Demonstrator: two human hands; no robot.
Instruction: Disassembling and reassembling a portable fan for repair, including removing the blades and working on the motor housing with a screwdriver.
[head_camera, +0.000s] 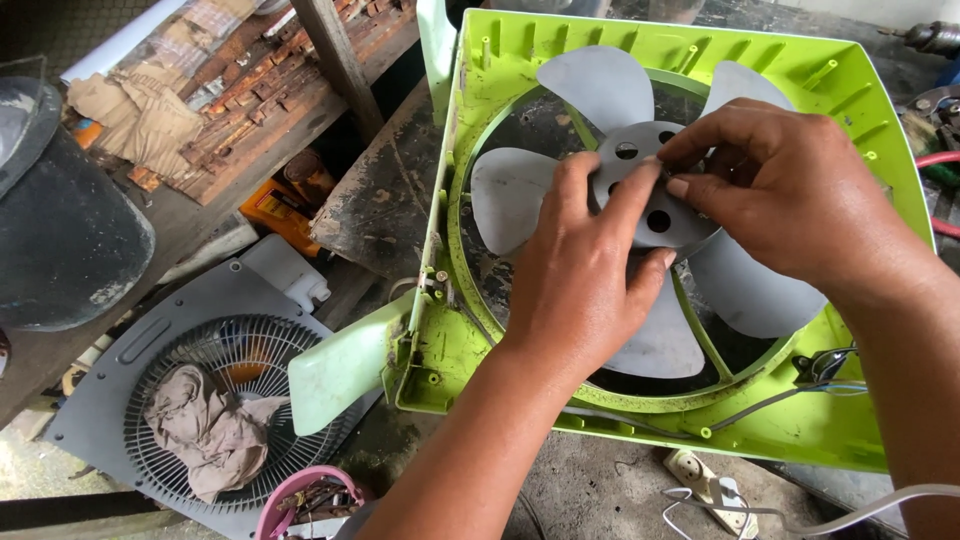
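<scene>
both hands pinch the smooth grey plastic fan blade (640, 190) hub in lime housing (840, 90).

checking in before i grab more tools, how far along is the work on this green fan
Done: the front grille is off, lying on the floor with a rag on it, so the green housing is open. In hand: both hands, left hand and right hand, pinch at the hub of the grey blade. Left: the blade sits in the housing, and loose wires hang at its corner.

Grey fan grille (120, 390) with a rag (205, 425) on it; pink bowl (300, 495) beside — white plug (705, 485) nearby.
</scene>
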